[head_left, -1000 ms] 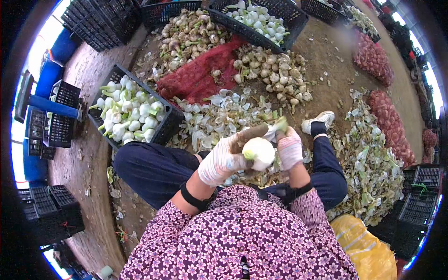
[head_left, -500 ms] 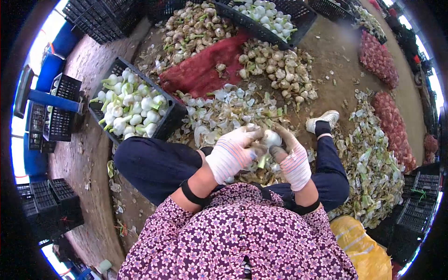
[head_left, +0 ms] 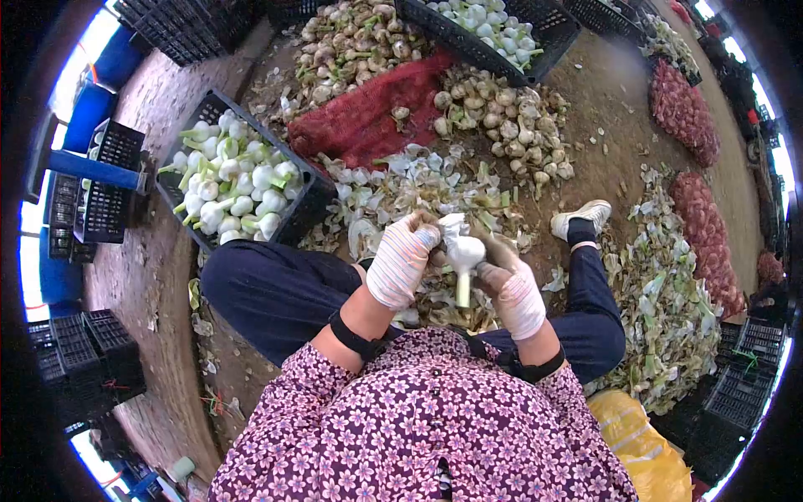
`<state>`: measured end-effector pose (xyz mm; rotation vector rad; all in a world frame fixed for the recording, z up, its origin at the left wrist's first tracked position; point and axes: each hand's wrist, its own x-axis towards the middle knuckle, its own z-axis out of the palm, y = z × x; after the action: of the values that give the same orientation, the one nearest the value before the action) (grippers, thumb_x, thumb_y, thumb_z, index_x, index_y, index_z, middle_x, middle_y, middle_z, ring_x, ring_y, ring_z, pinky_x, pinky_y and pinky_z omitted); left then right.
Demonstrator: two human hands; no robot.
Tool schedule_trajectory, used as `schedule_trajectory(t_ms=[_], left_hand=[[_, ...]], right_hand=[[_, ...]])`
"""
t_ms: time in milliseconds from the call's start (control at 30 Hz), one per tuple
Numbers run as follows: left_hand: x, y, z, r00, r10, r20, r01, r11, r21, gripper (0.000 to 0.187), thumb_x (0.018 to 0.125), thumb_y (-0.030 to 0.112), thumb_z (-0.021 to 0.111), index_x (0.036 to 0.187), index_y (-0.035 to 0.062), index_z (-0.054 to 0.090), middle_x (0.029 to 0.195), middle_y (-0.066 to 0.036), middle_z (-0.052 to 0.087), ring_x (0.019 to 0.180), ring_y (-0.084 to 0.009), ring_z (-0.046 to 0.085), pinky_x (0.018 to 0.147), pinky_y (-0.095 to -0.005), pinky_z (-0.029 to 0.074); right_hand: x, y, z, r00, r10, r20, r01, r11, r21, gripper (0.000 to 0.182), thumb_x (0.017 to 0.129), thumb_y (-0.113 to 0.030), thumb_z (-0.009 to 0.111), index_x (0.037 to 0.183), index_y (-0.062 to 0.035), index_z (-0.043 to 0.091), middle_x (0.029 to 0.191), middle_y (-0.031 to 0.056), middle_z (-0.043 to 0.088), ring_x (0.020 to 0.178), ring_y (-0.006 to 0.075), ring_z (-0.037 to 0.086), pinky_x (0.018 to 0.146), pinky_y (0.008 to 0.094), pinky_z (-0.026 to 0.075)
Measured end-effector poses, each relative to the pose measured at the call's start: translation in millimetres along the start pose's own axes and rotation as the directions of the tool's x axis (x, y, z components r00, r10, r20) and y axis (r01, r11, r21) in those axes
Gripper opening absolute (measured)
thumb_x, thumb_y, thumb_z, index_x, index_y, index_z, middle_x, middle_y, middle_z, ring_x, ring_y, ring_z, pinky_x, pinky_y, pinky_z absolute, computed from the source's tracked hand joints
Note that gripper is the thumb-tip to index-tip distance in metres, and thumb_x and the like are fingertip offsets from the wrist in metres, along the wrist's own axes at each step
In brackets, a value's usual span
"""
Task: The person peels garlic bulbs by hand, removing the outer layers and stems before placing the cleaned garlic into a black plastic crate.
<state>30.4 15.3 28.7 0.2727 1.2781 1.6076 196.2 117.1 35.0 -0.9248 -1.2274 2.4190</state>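
Observation:
A white garlic bulb point(head_left: 466, 253) with a short green stem pointing down toward me is held in front of my lap. My right hand point(head_left: 512, 289), in a whitish glove with a striped cuff, is closed around its right side. My left hand point(head_left: 405, 258), gloved the same way, has its fingers pinched together at the bulb's upper left. They are on a loose flap of white garlic skin point(head_left: 452, 224) that still meets the bulb. The left fingertips are partly hidden. Peeled skins point(head_left: 401, 188) cover the ground beneath both hands.
A black crate point(head_left: 314, 201) of cleaned garlic stands at left, another crate point(head_left: 548, 54) at the top. Unpeeled garlic point(head_left: 514, 125) lies in heaps around a red mesh sack point(head_left: 360, 117). Skins point(head_left: 661, 318), full red sacks point(head_left: 707, 226) and a yellow sack point(head_left: 640, 443) are at right.
The bulb has turned so its stem points straight down, and a flap of skin now stands off its top. My left hand has shifted slightly left, the right hand slightly lower.

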Motion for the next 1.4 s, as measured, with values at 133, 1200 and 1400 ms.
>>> schedule_trajectory(t_ms=[133,1200,1400], left_hand=[[11.5,-16.4,-7.3,0.993,-0.092,0.069,0.11,0.943,-0.314,0.028,0.087,0.024,0.065,0.105,0.0031,0.063,0.095,-0.006,0.068,0.067,-0.0111,0.062,0.059,-0.0222,0.051],[95.3,-31.9,-42.0,0.862,-0.221,-0.456,0.254,0.967,0.01,0.027,0.093,0.025,0.062,0.083,0.0008,0.069,0.07,-0.003,0.065,0.063,-0.0114,0.056,0.06,-0.0268,0.046],[101.1,-36.2,-26.7,0.935,-0.073,-0.347,0.23,0.869,0.439,0.028,0.087,0.018,0.061,0.105,-0.0012,0.067,0.088,-0.007,0.069,0.074,-0.0161,0.055,0.07,-0.0337,0.047]], right_hand=[[7.6,16.2,9.5,0.998,0.064,-0.004,-0.064,0.998,-0.019,0.07,0.081,-0.001,0.059,0.147,0.0002,0.036,0.127,0.0084,0.056,0.106,0.0143,0.057,0.085,0.0262,0.048],[267.8,-47.8,-59.2,0.839,-0.524,-0.144,0.283,0.648,-0.708,0.051,0.088,0.0,0.059,0.138,0.0021,0.047,0.117,0.0145,0.063,0.097,0.0178,0.06,0.087,0.0304,0.05],[352.0,-79.9,-197.2,0.968,0.158,-0.193,-0.001,-0.772,-0.636,0.029,0.092,-0.025,0.058,0.113,-0.0111,0.073,0.115,0.008,0.071,0.104,0.018,0.066,0.084,0.0382,0.05]])
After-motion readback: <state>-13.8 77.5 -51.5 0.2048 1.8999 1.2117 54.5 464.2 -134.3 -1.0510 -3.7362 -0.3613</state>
